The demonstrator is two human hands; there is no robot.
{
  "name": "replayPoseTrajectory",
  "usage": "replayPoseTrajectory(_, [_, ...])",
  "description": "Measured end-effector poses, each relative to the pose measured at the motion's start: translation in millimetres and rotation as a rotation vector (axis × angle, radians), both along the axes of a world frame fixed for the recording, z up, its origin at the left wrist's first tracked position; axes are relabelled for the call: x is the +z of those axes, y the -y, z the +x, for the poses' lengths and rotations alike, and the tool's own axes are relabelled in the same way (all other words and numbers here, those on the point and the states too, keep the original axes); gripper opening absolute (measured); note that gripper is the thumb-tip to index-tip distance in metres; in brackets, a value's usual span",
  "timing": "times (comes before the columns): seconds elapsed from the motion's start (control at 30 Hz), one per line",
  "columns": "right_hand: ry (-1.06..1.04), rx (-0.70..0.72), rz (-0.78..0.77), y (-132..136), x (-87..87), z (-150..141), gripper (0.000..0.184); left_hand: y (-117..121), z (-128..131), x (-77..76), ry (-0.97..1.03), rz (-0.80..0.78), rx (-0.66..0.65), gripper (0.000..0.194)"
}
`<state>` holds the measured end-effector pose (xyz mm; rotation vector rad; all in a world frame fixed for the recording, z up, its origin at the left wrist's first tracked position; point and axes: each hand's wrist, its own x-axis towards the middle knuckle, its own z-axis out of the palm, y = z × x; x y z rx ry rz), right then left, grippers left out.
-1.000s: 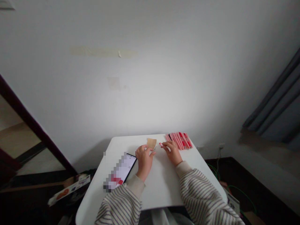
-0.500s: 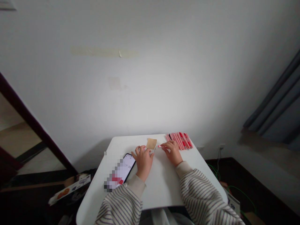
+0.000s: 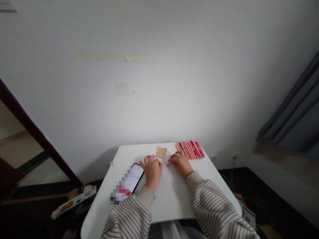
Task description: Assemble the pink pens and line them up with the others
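Note:
On the white table [image 3: 171, 205], my left hand [image 3: 152, 171] rests with curled fingers at the lower edge of a tan square piece [image 3: 160, 152], which looks like paper or card. A slim white strip [image 3: 163, 158] shows beside its thumb; what the fingers hold is too small to make out. Close by on the right, my right hand [image 3: 181, 164] pinches a small slim pink stick [image 3: 169, 163], mostly covered by the fingers. Just behind that hand lies a row of pink and red pens [image 3: 191, 150], side by side.
A phone [image 3: 133, 179] with a lit screen lies left of my left hand, partly blurred out. A white wall [image 3: 159, 99] stands right behind the table. Boxes [image 3: 74, 201] and green cables [image 3: 259, 202] are on the floor beside it.
My right hand has shifted slightly left and nearer to me, and the pink stick has dropped lower and is covered more by the fingers. My left hand has barely moved.

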<state>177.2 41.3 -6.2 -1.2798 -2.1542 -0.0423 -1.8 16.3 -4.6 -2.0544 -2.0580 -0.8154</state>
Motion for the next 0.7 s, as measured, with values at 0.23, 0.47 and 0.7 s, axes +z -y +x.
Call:
replayPoseTrajectory(0.23, [-0.039, 0.003, 0.008, -2, -4.9, 0, 0.019, 0, 1, 2.9, 0.026, -0.005, 0.001, 0.012])
replayPoseTrajectory(0.47, [-0.105, -0.050, 0.084, -1, 0.4, 0, 0.020, 2, 3, 10.0, 0.068, 0.028, -0.011, 0.011])
replayPoseTrajectory(0.7, [-0.110, -0.088, 0.160, -1, 1.5, 1, 0.024, 2, 4, 14.1, 0.130, 0.006, -0.095, 0.010])
